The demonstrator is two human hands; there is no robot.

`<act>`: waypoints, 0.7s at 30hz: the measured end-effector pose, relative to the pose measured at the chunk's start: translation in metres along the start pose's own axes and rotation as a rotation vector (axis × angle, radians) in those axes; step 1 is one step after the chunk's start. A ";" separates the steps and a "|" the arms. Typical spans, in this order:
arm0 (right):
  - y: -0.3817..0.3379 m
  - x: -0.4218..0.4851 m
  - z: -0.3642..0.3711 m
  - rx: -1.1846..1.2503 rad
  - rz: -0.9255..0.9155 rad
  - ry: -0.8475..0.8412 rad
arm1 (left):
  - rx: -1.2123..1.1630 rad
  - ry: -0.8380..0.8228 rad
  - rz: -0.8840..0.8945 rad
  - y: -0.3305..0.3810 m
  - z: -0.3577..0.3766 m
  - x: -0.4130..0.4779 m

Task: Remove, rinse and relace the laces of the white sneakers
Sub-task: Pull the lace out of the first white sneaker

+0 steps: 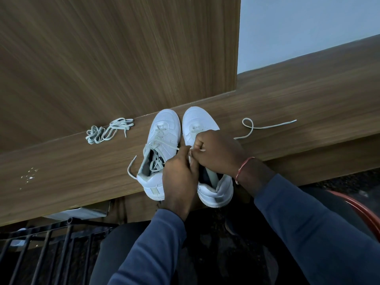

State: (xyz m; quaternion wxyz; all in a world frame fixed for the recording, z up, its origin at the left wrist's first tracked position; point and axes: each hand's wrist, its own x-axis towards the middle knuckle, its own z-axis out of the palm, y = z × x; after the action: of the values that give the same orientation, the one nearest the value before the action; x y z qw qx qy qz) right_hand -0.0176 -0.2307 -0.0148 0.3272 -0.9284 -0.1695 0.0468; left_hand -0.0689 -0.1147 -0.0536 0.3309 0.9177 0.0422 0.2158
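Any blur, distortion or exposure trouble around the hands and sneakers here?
Head view: dim, bluish light; the left hand and right hand come out dark, so the fingers pinching the lace are hard to separate. Head view: white sneakers sharp, wood panel grain streaked with blur. Head view: the wide angle tilts the table edge; below it nearly black.

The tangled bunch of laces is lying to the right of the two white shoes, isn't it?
No. The head view shows the tangled bunch of laces lying to the left of the two white shoes; a single loose lace lies on the right.
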 end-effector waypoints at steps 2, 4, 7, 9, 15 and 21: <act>-0.002 0.002 0.000 -0.042 -0.025 -0.002 | 0.007 0.016 -0.019 0.000 0.000 0.000; 0.002 0.002 -0.005 0.155 -0.042 -0.090 | 0.016 0.020 -0.036 0.000 0.001 0.001; 0.008 -0.010 -0.021 0.788 0.077 -0.273 | 0.014 -0.005 -0.060 0.000 0.002 0.003; 0.014 -0.015 -0.028 0.872 0.124 -0.228 | 0.011 -0.010 -0.053 0.000 0.002 0.004; 0.025 -0.011 -0.016 0.177 -0.118 0.033 | -0.016 -0.012 -0.040 0.001 0.000 0.003; 0.015 -0.008 -0.032 1.457 0.143 0.149 | -0.017 -0.035 -0.053 0.004 -0.001 0.003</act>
State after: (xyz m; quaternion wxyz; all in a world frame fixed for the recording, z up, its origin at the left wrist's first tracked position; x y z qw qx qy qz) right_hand -0.0143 -0.2630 0.0007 0.8681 -0.4849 -0.0119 0.1057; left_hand -0.0670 -0.1164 -0.0491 0.3448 0.9171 0.0592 0.1913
